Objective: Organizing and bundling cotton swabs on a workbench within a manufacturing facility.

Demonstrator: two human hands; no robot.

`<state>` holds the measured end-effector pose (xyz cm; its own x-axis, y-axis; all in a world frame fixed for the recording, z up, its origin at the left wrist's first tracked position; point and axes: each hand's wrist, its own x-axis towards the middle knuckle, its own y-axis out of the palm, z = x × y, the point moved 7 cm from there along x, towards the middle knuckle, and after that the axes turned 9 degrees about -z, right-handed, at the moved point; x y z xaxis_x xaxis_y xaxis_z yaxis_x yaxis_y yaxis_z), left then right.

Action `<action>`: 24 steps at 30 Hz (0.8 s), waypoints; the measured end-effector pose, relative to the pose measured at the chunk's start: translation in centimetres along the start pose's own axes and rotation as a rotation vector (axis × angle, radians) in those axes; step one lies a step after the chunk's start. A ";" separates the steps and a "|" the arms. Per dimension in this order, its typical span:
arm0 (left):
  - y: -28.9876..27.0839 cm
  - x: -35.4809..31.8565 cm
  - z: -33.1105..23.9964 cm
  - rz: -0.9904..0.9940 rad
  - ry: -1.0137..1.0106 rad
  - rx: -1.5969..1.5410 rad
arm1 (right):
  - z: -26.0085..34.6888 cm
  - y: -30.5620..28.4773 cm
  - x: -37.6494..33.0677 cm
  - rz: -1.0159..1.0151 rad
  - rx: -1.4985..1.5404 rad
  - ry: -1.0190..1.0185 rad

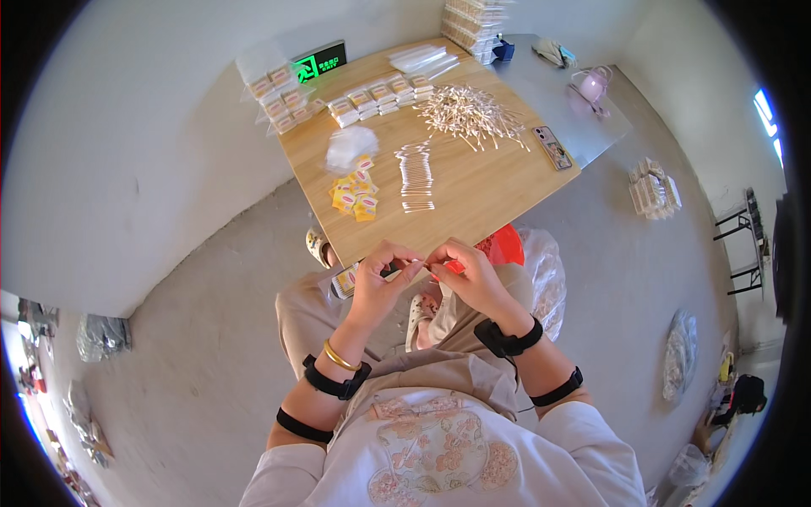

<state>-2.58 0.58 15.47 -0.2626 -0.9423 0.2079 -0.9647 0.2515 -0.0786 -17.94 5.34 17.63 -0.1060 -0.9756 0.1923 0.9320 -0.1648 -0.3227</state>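
Fisheye head cam, downward fr. above, hands (383, 280) (473, 275) close, approx. ctr.

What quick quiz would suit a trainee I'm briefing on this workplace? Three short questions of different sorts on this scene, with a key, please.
1. True or false: the yellow cards lie left of the row of cotton swabs.
2. Which arm wears the gold bangle? A: the left. B: the right.
3. Fill in: the container partly hidden behind the right hand is coloured ____.

Key: 1 true; 2 A; 3 red.
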 end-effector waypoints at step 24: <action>0.9 -1.2 -2.5 0.041 0.034 0.052 | 1.1 -0.9 -2.1 -0.112 0.057 0.026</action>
<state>-3.18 2.44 17.57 -0.3031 -0.9231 0.2368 -0.9510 0.2769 -0.1378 -18.17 7.74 18.53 -0.2190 -0.9549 0.2005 0.9318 -0.2657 -0.2475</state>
